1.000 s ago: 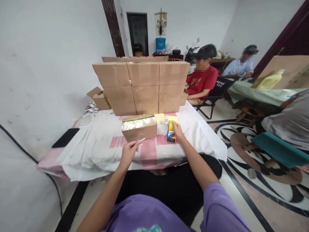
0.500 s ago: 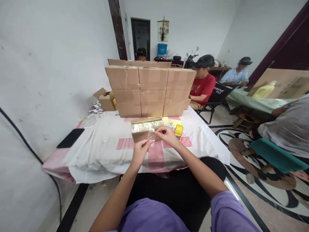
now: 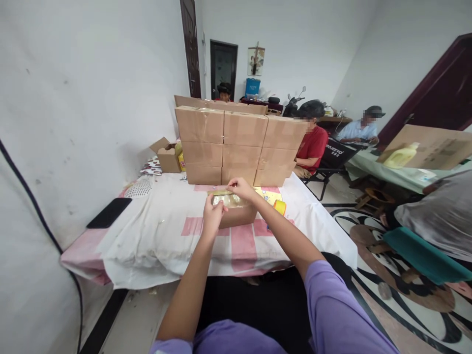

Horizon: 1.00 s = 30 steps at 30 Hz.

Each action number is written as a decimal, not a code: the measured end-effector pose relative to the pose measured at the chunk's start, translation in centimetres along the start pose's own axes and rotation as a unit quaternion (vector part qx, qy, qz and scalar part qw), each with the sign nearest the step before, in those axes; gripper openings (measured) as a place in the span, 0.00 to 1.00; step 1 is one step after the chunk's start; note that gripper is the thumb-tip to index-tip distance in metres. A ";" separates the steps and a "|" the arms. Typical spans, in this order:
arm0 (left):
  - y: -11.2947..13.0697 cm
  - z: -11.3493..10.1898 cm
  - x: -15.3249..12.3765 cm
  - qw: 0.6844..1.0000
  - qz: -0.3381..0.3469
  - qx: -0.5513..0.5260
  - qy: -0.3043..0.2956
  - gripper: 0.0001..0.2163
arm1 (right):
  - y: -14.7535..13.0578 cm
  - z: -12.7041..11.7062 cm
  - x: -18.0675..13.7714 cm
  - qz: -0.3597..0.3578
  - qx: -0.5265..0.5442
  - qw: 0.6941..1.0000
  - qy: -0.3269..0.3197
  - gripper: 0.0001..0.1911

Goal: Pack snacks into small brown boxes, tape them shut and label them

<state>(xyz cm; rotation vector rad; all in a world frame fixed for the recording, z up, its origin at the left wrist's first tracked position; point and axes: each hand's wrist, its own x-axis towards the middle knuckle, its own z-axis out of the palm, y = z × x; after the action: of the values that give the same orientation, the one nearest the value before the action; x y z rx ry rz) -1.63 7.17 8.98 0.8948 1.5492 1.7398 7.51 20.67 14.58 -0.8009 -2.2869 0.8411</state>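
A small open cardboard box [image 3: 238,215] with a shiny foil-wrapped filling [image 3: 229,200] sits on the cloth-covered table [image 3: 162,231] in front of me. My left hand [image 3: 213,214] pinches one end of a strip of clear tape at the box's near left top edge. My right hand [image 3: 240,188] pinches the other end over the box's far top edge. The strip stretches across the box top between both hands. A yellow tape roll in its dispenser [image 3: 280,207] lies just right of the box.
A wall of sealed cardboard boxes [image 3: 238,146] stands at the table's far side, an open box [image 3: 167,155] to its left. A black phone [image 3: 109,212] lies at the left edge. Other people sit beyond, one in a red shirt [image 3: 313,145].
My right hand left the tape dispenser and took the free end of the strip. Both hands then moved forward and carried the tape from in front of the box onto its top.
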 end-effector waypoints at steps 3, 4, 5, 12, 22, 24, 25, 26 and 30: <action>-0.2 -0.4 1.2 0.999 0.007 0.051 0.008 0.35 | 1.0 1.5 1.0 0.016 -0.037 0.999 -0.017 0.06; -0.2 -0.6 1.3 0.997 0.008 0.072 0.009 0.35 | 1.4 2.0 1.0 0.022 -0.052 0.998 -0.018 0.06; -0.2 -0.8 1.4 0.996 0.009 0.093 0.008 0.35 | 1.6 2.5 1.0 0.028 -0.068 0.997 -0.015 0.05; -0.4 -3.1 -0.9 0.976 0.027 0.208 -0.050 0.18 | 1.8 3.4 -0.2 0.048 -0.177 0.983 0.021 0.05; -5.0 -5.2 -0.8 0.930 0.191 0.304 -0.083 0.22 | 5.8 -3.9 0.5 0.195 -0.293 0.931 0.098 0.20; -5.5 -5.4 -0.5 0.931 0.192 0.300 -0.083 0.21 | 8.9 -7.5 0.6 0.217 -0.286 0.927 0.107 0.15; -5.7 -5.4 -0.4 0.931 0.189 0.299 -0.086 0.21 | 10.7 -9.1 0.4 0.226 -0.283 0.926 0.104 0.12; -5.8 -5.4 -0.2 0.932 0.184 0.299 -0.090 0.21 | 12.5 -10.5 0.2 0.231 -0.279 0.927 0.093 0.09; -6.0 -5.0 0.1 0.944 0.153 0.276 -0.096 0.21 | 19.1 -12.3 -0.9 0.218 -0.248 0.944 0.003 0.07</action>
<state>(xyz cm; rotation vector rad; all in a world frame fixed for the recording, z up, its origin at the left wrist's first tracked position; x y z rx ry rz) -5.69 5.05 2.60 1.6046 1.8706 1.3634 22.75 36.51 8.69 -1.5720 -2.3802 0.4251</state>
